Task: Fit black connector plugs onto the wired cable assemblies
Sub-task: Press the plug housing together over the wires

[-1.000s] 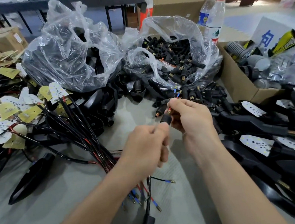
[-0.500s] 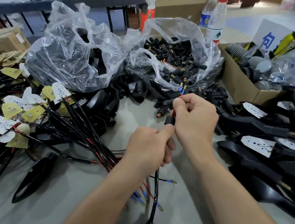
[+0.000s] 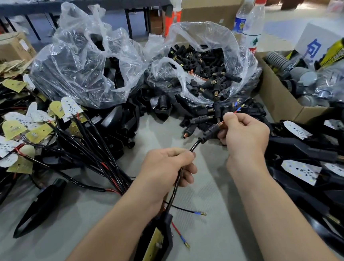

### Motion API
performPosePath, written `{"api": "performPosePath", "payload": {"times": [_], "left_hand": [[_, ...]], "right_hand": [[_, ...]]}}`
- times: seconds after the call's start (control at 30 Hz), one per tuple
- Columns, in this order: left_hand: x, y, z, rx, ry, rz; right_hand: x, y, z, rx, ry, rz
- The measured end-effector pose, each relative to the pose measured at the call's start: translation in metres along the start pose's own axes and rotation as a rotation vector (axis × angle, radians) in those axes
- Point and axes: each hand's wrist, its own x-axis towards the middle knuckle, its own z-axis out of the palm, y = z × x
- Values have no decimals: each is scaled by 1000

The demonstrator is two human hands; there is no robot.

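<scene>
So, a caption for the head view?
Left hand grips a black cable; right hand holds the black plug on it.

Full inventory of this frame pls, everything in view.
plug: one, black, on cable at right hand
cable: one, black, between hands
plug bag: one, clear, centre back
second bag: one, clear, left of plug bag
loose plugs: many, black, before plug bag
boards: many, white and yellow, left
housings: many, black, right
bottles: two, clear, back right
box: one, brown, right
table: one, grey, under all
left hand: one, grips cable
right hand: one, pinches plug
</scene>
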Motion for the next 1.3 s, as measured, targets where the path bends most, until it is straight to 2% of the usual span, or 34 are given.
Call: {"api": "performPosePath", "payload": {"times": [0.07,0.23,0.3,0.4,0.53,0.67,0.77,0.93,1.07,1.17,1.3], "left_hand": [[1,0,-1,69,73,68],[0,-1,-4,320,284,255],[-5,1,-3,401,360,330],[-13,4,0,539,451,485],[-19,5,5,624,526,612],[-21,10,4,691,568,654],[-21,18,-2,734,568,604],[-19,29,-11,534,420,456],[-18,33,-14,492,427,447],[-20,33,-16,555,526,511],[-26,34,-14,680,669,725]], "right_hand": [[0,-3,-1,63,-74,41],[-14,-10,5,103,-418,124],[-18,-11,6,127,-439,124],[-20,-9,6,133,-378,109],[-19,-8,5,177,-367,173],[-17,-14,1,231,-524,252],[-16,-17,-3,332,-654,364],[-12,-21,-9,425,-763,389],[-12,-18,-11,465,-763,405],[-16,-18,-9,435,-771,387],[-21,-20,-4,364,-719,392]]}}
